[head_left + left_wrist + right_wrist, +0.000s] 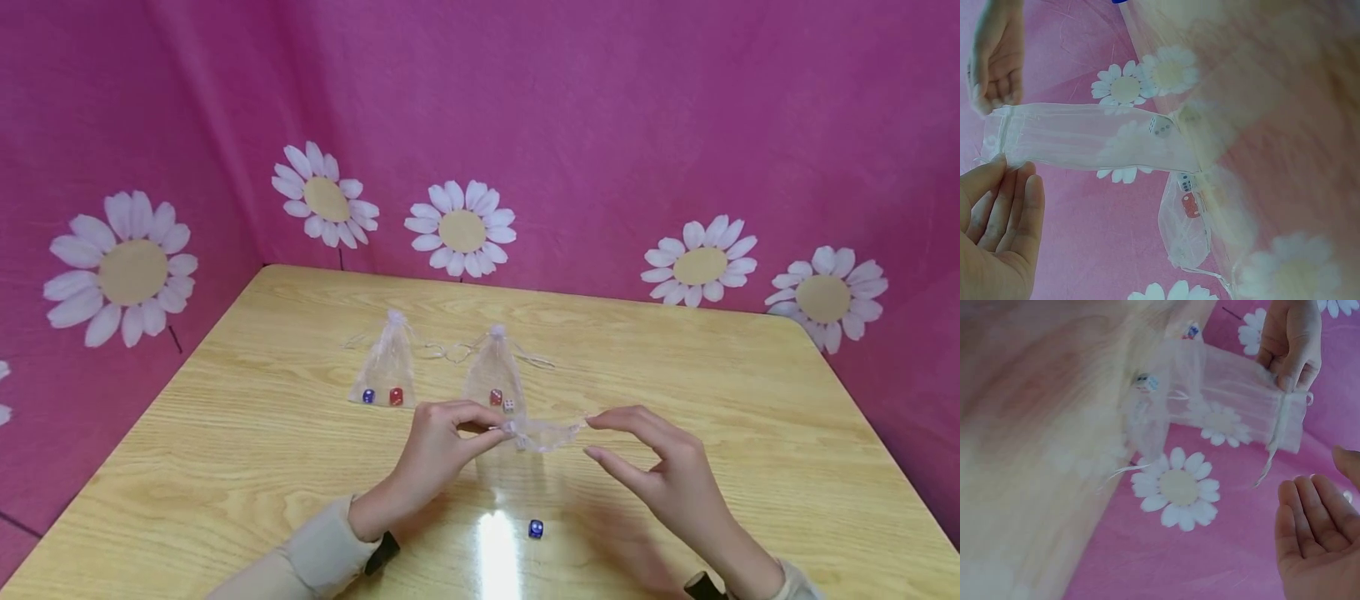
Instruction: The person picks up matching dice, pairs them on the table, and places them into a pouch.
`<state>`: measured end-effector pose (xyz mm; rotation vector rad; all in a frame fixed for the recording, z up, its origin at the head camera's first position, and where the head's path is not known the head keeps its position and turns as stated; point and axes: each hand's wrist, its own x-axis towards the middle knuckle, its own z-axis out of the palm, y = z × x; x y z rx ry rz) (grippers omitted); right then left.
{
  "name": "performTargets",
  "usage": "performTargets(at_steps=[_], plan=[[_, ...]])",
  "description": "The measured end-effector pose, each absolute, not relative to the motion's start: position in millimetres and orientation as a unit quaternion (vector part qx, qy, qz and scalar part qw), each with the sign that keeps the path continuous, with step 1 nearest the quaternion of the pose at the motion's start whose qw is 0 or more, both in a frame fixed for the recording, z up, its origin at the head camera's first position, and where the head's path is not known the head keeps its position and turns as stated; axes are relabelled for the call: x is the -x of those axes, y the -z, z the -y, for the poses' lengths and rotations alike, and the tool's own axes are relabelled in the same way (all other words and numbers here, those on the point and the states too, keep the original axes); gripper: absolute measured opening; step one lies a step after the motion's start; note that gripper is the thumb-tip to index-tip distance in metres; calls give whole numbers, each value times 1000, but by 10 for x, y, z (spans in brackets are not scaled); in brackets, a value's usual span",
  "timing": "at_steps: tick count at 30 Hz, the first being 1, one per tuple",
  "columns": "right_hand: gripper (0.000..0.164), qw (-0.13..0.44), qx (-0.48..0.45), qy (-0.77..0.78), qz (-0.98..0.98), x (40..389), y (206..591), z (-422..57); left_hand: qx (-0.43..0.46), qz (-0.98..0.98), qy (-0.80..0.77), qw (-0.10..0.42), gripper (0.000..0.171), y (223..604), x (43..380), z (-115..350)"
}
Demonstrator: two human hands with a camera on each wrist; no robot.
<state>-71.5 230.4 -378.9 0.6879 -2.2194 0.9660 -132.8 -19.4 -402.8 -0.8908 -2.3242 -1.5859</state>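
My left hand [438,446] pinches the gathered top edge of a sheer white drawstring pouch [1085,137], which hangs down toward the table. Through its mesh in the left wrist view shows a white die [1160,127] near the bottom. At the other side of the pouch's mouth is my right hand [660,458], thumb and fingers spread apart; in the right wrist view its fingers [1307,512] hold nothing. A drawstring [1266,465] dangles from the pouch between the hands. On the table below them lies a blue die [536,528].
Behind the hands lie two more sheer pouches with gathered necks. The left pouch [390,358] holds a blue and a red die, the other pouch [491,367] a red and a white die. A pink flowered cloth [570,150] hangs behind the wooden table [225,433].
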Motion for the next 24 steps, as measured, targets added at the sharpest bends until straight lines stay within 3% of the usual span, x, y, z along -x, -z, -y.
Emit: performTargets(at_steps=[3, 14, 24], plan=[[36, 277, -209, -374, 860, 678, 3834, -2381, 299, 784, 536, 94, 6, 4016, 1329, 195], [17, 141, -72, -407, 899, 605, 3959, -2537, 295, 784, 539, 89, 6, 4008, 1310, 186], [20, 103, -193, -369, 903, 588, 4115, -2322, 304, 786, 530, 95, 7, 3995, 1307, 180]])
